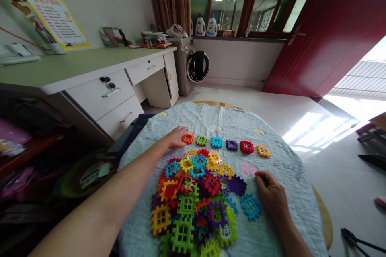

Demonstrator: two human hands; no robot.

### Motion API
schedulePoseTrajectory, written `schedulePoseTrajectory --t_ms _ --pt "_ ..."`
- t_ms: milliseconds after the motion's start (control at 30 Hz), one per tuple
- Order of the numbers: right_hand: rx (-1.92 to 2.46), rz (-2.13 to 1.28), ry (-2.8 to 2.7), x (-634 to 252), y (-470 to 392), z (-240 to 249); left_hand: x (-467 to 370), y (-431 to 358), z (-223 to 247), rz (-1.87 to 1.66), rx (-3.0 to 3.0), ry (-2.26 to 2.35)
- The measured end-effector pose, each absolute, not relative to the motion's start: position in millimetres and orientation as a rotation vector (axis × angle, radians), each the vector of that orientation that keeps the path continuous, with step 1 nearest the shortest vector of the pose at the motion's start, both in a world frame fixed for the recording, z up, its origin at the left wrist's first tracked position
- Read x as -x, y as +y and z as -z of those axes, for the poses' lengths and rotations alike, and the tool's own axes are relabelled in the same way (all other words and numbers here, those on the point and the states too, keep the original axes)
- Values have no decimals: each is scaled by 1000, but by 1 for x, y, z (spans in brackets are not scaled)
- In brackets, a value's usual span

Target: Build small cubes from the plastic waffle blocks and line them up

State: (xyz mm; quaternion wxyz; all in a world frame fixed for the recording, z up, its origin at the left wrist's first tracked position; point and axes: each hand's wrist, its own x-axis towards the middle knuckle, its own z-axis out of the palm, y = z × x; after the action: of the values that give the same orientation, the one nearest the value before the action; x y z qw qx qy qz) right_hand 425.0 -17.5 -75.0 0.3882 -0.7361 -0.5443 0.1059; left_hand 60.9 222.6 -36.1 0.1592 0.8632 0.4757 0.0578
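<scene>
Several toothed plastic squares lie in a row across the cloth: orange (188, 138), green (201, 140), light blue (216, 142), purple (231, 145), red (246, 147) and yellow (263, 151). My left hand (177, 137) reaches to the row's left end, its fingers apart at the edge of the orange square. Nearer to me is a heaped pile of mixed squares, with a green one (182, 235) in front. My right hand (272, 192) rests on the cloth right of the pile, fingers curled, beside a blue square (250, 206); what it holds, if anything, is hidden.
A pale blue cloth (292, 176) covers the round table. Behind it on the left stands a desk (90, 64) with drawers, then a washing machine (182, 64) with its door open. A red door (319, 40) is at the right.
</scene>
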Motion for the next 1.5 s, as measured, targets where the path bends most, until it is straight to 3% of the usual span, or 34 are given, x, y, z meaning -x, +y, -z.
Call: schedulePoseTrajectory --t_ms 200,467,1500 --pt "1891 -276 -1372 -425 -17 73 -20 163 45 -431 -2425 1567" --pt "1904 -280 -1369 -428 -18 75 8 97 66 -496 -2367 1880" --pt "1889 -326 -1198 -427 -17 74 8 97 74 -786 -2417 1841"
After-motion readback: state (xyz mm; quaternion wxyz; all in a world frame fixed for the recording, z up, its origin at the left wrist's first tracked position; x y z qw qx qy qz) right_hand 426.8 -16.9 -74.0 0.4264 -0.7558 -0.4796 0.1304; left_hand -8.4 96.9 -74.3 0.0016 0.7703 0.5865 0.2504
